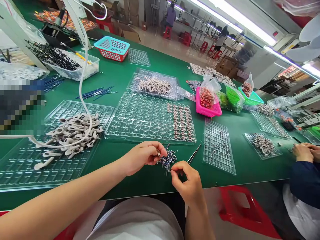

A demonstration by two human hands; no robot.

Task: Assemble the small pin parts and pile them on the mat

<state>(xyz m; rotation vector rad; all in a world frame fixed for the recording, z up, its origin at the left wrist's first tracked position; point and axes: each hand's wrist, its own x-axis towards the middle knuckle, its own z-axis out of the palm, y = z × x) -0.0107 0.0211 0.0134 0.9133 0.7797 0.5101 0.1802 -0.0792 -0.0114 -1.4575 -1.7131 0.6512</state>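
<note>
My left hand (143, 156) is closed, its fingers curled round a small beige earbud shell (158, 153) of which only the end shows. Just right of it, my right hand (188, 181) pinches a tiny wired component at the edge of a pile of small blue-and-silver wired components (168, 157). Metal tweezers (194, 154) lie beyond my right hand. Behind both hands is a clear blister tray (140, 116), with rows of beige shells (183, 121) in its right-hand pockets.
Loose beige earbud shells (75, 131) are heaped on a tray at left, under a white cable (86, 50). More shells (155, 85) lie on trays behind. A pink basket (208, 110) and a small-pocket tray (218, 146) stand right. A co-worker's hands (303, 152) are far right.
</note>
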